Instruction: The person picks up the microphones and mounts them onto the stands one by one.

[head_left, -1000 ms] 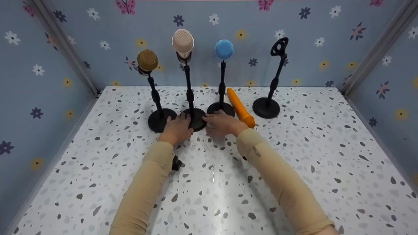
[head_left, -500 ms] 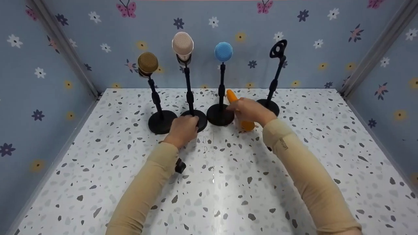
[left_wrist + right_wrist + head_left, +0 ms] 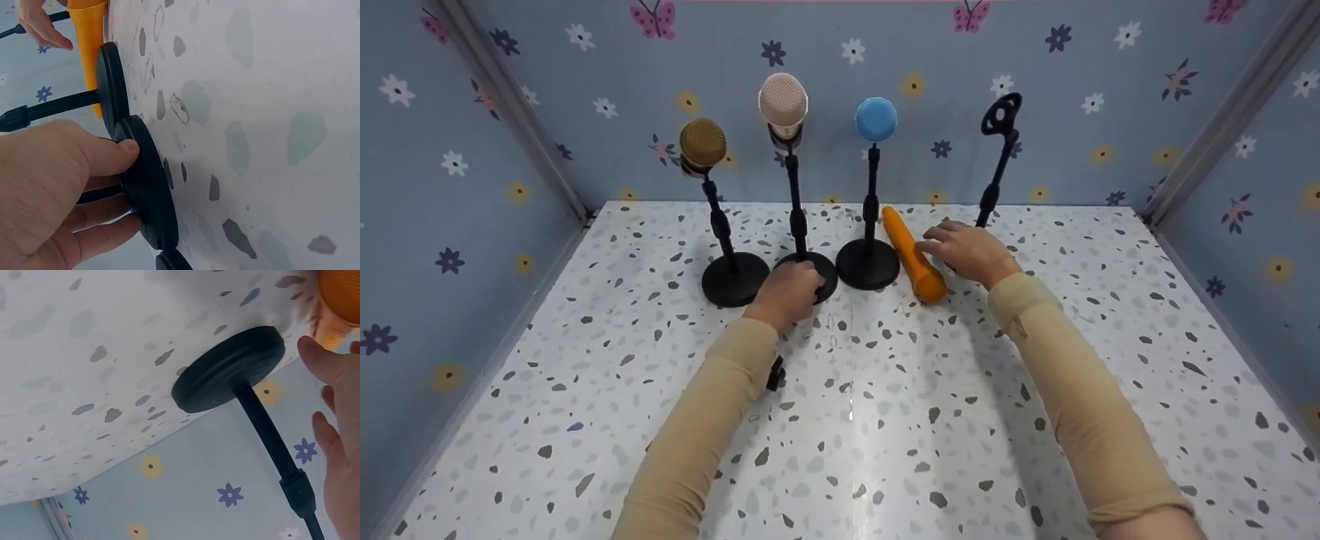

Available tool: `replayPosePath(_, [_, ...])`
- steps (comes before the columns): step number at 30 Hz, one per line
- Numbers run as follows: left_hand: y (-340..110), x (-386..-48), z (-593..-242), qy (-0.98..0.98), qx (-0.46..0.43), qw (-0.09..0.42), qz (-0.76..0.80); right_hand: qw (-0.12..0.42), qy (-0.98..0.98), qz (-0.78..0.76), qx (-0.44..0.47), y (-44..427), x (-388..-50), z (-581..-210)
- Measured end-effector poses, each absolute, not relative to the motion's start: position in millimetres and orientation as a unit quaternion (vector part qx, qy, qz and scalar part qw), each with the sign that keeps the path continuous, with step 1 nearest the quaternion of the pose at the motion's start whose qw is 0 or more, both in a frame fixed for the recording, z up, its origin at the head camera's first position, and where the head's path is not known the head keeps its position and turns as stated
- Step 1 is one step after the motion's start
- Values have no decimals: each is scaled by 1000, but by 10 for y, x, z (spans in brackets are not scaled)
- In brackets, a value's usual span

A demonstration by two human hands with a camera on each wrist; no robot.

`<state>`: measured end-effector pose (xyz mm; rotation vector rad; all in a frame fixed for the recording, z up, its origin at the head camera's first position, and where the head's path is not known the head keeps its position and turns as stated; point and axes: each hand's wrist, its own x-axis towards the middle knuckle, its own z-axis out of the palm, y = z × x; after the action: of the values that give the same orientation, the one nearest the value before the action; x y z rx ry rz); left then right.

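Observation:
The left hand [image 3: 787,294] holds the round black base of the microphone stand [image 3: 795,180] that carries the white microphone [image 3: 784,101]. In the left wrist view its thumb lies on the base's edge, and the other fingers reach round the pole onto the base. The right hand [image 3: 969,251] hovers with loosely bent fingers between the orange microphone [image 3: 913,259], lying on the table, and an empty microphone stand [image 3: 996,172]. In the head view it hides that stand's base [image 3: 228,371]; the right wrist view shows the hand apart from the stand.
A gold microphone [image 3: 703,142] on a stand is at the left. A blue microphone [image 3: 877,120] tops a stand [image 3: 871,225] between the white and orange ones. The speckled table [image 3: 885,450] ends at a flowered back wall [image 3: 660,67], with side walls too.
My right hand has moved right, from the blue microphone's stand base, over the orange microphone, toward the empty stand. My left hand has shifted slightly right, its fingers closing in at the white microphone's stand.

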<state>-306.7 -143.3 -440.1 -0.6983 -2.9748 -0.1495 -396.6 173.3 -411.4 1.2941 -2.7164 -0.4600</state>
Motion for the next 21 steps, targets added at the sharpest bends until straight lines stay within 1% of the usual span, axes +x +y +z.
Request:
replayPosePath(6, [-1420,-3081,-4370,-971,-232,26,-53,52,-877,-214,427,1696,-4000,-4203])
replayPosePath(12, [-1425,-3073,-4349,-970,-234,23,-59,56,-875,-189,443,1641,-4017,-4295])
replayPosePath(16, [-1419,-3077,-4344,-970,-231,26,-65,79,-869,-168,458,1624,-4025,-4332])
replayPosePath(21, [-1432,-3079,-4353,-970,-230,29,-80,112,-855,-180,474,1596,-4031,-4357])
